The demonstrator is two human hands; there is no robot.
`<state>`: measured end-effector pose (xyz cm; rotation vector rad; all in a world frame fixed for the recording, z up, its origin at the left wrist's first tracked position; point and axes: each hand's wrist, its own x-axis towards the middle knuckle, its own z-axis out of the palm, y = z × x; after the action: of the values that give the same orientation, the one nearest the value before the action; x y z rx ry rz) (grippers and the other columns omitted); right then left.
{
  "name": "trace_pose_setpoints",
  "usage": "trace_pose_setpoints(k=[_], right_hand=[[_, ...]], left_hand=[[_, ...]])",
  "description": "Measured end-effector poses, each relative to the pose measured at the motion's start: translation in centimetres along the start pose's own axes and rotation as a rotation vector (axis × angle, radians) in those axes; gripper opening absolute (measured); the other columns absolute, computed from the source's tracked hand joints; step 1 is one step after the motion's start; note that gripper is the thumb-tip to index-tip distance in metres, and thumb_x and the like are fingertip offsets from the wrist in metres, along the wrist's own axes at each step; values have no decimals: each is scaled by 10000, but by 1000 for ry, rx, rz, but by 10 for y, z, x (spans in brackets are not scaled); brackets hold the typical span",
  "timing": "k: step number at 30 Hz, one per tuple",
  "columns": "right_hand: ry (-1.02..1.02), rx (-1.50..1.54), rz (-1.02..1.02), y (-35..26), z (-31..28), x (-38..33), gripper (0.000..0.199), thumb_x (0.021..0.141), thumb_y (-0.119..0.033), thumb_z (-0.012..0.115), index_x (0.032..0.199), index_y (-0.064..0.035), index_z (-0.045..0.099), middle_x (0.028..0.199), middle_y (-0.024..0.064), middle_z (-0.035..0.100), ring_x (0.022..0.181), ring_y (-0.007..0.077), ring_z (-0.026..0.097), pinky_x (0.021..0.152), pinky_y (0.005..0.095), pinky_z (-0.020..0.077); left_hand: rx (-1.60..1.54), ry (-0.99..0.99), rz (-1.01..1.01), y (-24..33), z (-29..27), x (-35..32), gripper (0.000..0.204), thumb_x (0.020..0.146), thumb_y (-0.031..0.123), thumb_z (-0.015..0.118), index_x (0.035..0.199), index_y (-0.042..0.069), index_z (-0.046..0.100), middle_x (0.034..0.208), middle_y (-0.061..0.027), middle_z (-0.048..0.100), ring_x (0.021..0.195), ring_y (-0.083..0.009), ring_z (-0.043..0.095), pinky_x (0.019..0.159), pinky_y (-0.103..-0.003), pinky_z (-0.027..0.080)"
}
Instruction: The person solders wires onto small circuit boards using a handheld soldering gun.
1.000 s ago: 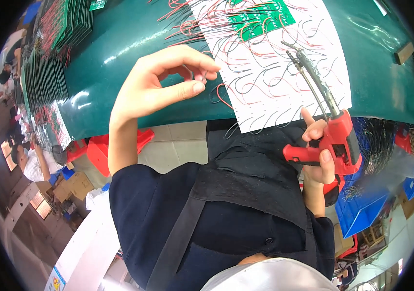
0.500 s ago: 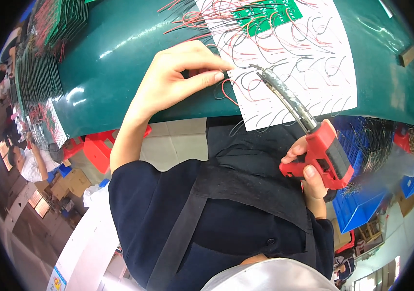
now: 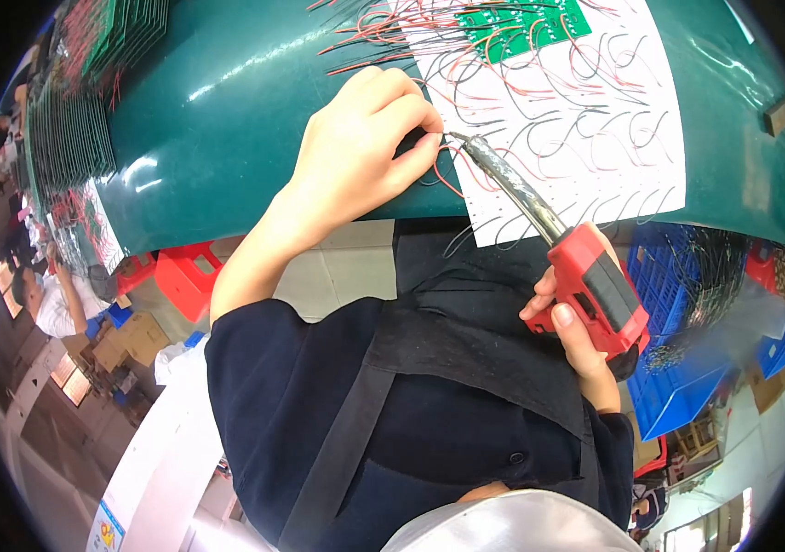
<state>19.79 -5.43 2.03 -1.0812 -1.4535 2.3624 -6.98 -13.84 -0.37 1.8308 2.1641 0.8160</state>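
Note:
My right hand (image 3: 585, 313) grips a red soldering gun (image 3: 601, 287) by its handle. Its long metal barrel slants up and left, and the tip is right beside the fingertips of my left hand (image 3: 365, 147). Thumb and forefinger of that hand are pinched on a thin wire at the left edge of a white sheet (image 3: 585, 198); the wire is mostly hidden by the fingers. Rows of short black and red wires lie across the sheet. On its far part rests a green circuit board (image 3: 539, 28) with red and black wires running off to the left.
The sheet lies on a green tabletop (image 3: 227, 138). Wired green boards (image 3: 126, 37) stand stacked at the far left. Blue crates (image 3: 677, 396) are at the right below the table, a red stool (image 3: 185, 276) at the left. A small block (image 3: 779, 117) sits at the right.
The soldering gun has moved left and slightly up, bringing its tip to my left fingertips. My left hand has shifted a little right and its fingers have curled more.

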Motion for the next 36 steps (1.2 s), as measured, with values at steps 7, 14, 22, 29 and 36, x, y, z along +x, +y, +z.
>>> trace_pose_setpoints(k=[7, 14, 22, 29, 36], right_hand=[[-35, -49, 20, -2, 1, 4, 720, 808, -188, 630, 1377, 10, 236, 902, 114, 546, 698, 165, 590, 641, 323, 547], [5, -3, -22, -2, -2, 1, 685, 781, -98, 619, 1359, 64, 290, 856, 147, 630, 711, 173, 638, 663, 286, 543], [345, -148, -303, -34, 8, 2, 444, 744, -230, 609, 1042, 72, 479, 814, 161, 545, 608, 185, 543, 578, 279, 483], [312, -71, -285, -55, -11, -6, 843, 690, -306, 711, 1334, 47, 298, 808, 116, 582, 668, 187, 583, 593, 281, 505], [115, 36, -38, -22, 1, 4, 617, 745, -216, 643, 1245, 60, 408, 815, 115, 571, 598, 171, 587, 539, 299, 531]], left_hand=[[41, 17, 30, -1, 0, 1, 109, 674, 81, 672, 729, 97, 580, 752, -20, 518, 724, -197, 530, 602, -297, 467], [59, 26, 37, -1, 1, 2, 111, 670, 88, 673, 724, 98, 577, 758, -16, 526, 721, -196, 530, 605, -296, 471], [67, 7, 30, 0, -1, 2, 105, 676, 94, 670, 724, 100, 576, 765, -12, 532, 721, -195, 531, 605, -300, 477], [54, -56, -2, 0, -8, 2, 97, 698, 107, 665, 751, 97, 585, 777, -25, 537, 741, -208, 542, 632, -311, 479], [-86, -106, -75, -3, -8, 2, 97, 712, 109, 659, 765, 78, 584, 797, -39, 555, 769, -227, 551, 677, -324, 474]])
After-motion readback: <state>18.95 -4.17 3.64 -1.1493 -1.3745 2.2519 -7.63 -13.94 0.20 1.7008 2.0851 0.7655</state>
